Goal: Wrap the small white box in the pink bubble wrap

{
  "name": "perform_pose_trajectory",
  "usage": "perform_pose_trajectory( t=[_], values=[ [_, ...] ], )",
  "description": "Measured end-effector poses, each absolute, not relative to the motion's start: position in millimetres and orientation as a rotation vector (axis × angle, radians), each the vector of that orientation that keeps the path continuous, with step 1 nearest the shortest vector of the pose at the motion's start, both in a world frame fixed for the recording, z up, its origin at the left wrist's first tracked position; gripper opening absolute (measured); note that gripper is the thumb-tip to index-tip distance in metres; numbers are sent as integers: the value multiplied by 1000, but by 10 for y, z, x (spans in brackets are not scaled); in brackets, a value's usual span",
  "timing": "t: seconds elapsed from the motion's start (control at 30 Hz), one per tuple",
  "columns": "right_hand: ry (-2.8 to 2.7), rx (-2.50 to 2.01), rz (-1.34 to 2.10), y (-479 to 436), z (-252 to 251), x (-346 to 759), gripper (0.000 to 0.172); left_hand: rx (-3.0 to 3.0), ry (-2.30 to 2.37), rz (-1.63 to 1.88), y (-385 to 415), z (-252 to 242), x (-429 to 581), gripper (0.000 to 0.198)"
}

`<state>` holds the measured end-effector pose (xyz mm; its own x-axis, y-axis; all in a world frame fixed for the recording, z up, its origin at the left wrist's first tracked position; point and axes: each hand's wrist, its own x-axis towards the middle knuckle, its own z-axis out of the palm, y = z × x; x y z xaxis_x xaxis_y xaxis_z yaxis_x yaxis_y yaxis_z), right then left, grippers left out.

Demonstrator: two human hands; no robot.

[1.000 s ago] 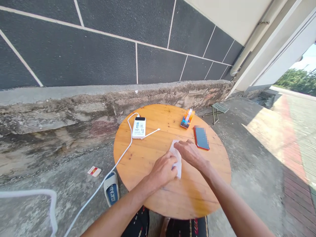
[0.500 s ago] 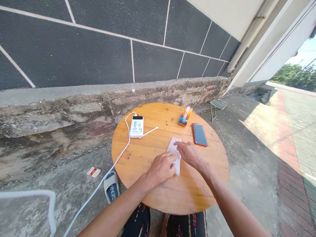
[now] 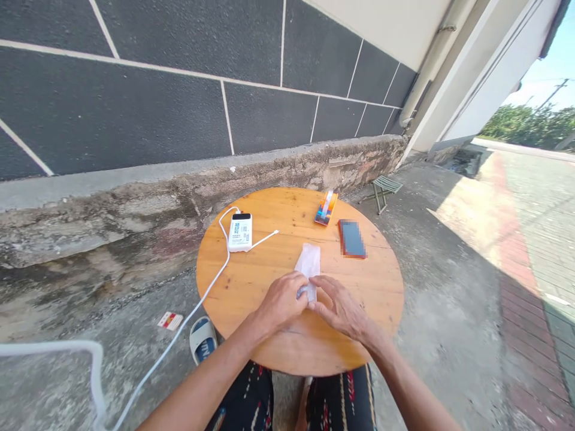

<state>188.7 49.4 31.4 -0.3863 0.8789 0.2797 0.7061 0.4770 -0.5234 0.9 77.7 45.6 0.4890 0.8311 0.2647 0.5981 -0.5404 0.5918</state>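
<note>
A thin white packet (image 3: 308, 263) lies on the round wooden table (image 3: 372, 287) in front of me. My left hand (image 3: 282, 301) pinches the packet's near end with its fingers closed. My right hand (image 3: 339, 306) rests beside it, its fingertips pressed against the same near end. Beyond the packet lie a red-edged phone (image 3: 351, 238), an orange and blue holder (image 3: 326, 208) and a white power bank (image 3: 240, 231) with a white cable (image 3: 211, 286) trailing off the table's left edge.
A low concrete ledge and a dark tiled wall stand behind the table. On the ground at left are a blue and white slipper (image 3: 202, 342) and a small red card (image 3: 170, 321). A small green stool (image 3: 383, 188) stands at the back right.
My right hand has slid from the packet's far end back to its near end, beside my left hand. The camera has tilted and shifted slightly right.
</note>
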Motion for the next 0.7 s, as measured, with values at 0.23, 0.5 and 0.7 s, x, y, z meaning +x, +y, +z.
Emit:
perform_pose_trajectory(
  t=[0.23, 0.5, 0.7],
  values=[
    [-2309, -1232, 466, 501, 319, 1891, 60, 2220, 1177, 703, 771, 505, -13, 24],
    [-2141, -1266, 618, 503, 391, 1995, 54, 2186, 1164, 775, 737, 443, -30, 21],
    [-1980, -1226, 895, 612, 426, 2004, 34, 2189, 1153, 836, 685, 400, -7, 22]
  ],
)
